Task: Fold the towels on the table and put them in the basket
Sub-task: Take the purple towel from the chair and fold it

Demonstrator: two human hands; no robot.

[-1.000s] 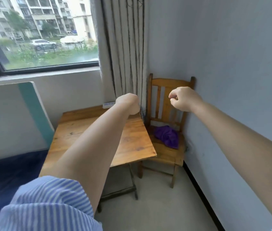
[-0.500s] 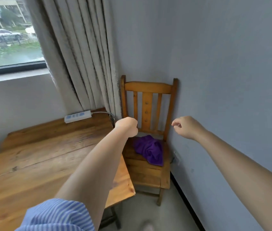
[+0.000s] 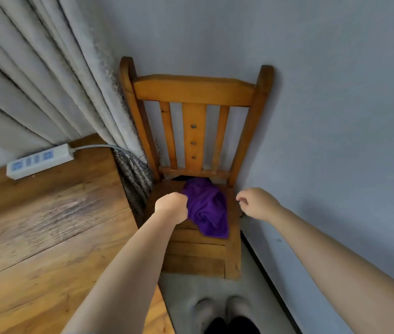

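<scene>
Home room: wooden chair [image 3: 194,131] against wall, curtain [image 3: 46,75], wooden table [image 3: 46,237] with power strip [image 3: 39,161].

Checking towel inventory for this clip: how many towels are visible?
1: a crumpled purple towel on the wooden chair seat; none shows on the table, though parts lie outside view.

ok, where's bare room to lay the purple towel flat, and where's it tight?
Free: the wooden table, bare boards from the power strip at its far edge down to the near edge. Also the chair seat's front slats, below the purple towel. Tight: the seat's back, with the left hand beside the towel, right hand and wall close.
</scene>
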